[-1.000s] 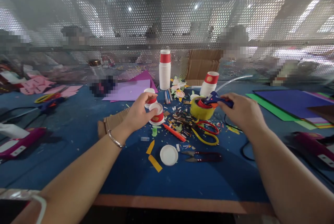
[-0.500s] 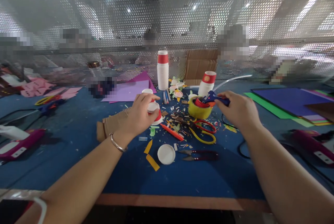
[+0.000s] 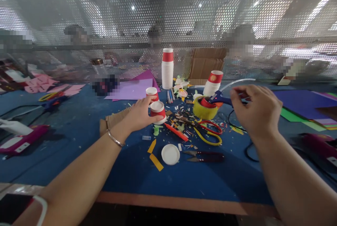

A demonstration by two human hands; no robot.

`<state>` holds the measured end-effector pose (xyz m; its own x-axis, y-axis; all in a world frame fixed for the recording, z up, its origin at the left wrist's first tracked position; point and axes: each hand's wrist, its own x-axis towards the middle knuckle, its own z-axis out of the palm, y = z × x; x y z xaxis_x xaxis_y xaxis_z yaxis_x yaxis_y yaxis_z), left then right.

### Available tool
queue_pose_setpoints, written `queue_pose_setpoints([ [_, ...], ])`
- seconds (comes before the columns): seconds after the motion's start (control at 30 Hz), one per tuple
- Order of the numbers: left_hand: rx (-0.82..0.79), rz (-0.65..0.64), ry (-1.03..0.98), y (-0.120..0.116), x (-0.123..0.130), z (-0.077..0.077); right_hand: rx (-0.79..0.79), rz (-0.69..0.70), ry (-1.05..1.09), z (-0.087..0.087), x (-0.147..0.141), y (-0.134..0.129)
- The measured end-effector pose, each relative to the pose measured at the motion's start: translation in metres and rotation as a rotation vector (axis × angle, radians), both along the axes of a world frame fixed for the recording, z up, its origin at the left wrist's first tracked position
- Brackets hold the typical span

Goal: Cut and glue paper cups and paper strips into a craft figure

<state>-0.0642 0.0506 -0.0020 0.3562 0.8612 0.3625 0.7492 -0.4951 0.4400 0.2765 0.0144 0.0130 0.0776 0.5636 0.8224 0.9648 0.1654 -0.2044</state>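
My left hand (image 3: 139, 113) is wrapped round a short, upside-down red paper cup (image 3: 157, 112), thumb at its front and fingers behind. A second red paper cup (image 3: 152, 93) stands just behind it, close to my fingertips. My right hand (image 3: 259, 110) is by the handle of a blue glue gun (image 3: 222, 98), fingers curled loosely apart and nothing gripped. The glue gun's front end rests on a yellow tape roll (image 3: 204, 109), which has something red inside. A clear glue stick (image 3: 238, 81) sticks up behind the gun.
Scissors (image 3: 207, 133), thread snips (image 3: 206, 156), an orange pen (image 3: 176, 132) and a white round disc (image 3: 170, 154) lie in front, among paper scraps. Stacked paper cups (image 3: 167, 73) stand behind, with another stack (image 3: 212, 83) at right. A perforated screen (image 3: 144, 15) borders the far edge.
My right hand has let go of the glue gun and drawn back to the right. My left hand has closed on the front red cup. The view has shifted slightly.
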Motion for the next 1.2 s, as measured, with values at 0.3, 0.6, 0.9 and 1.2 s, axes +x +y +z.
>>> queue_pose_setpoints([
  [0.3,-0.070,0.006,-0.129,0.002,0.009,-0.003,-0.265,0.429,0.034,-0.014,-0.047,-0.016],
  [0.6,-0.336,-0.252,-0.757,-0.013,0.032,0.003,-0.414,0.607,0.136,-0.025,-0.066,-0.018],
  [0.9,-0.563,-0.230,-0.976,-0.027,0.052,0.002,-0.332,0.610,0.030,-0.028,-0.071,-0.021],
  [1.2,-0.011,0.064,-1.095,-0.005,0.034,0.010,-0.941,0.693,-0.244,-0.011,-0.057,-0.031],
])
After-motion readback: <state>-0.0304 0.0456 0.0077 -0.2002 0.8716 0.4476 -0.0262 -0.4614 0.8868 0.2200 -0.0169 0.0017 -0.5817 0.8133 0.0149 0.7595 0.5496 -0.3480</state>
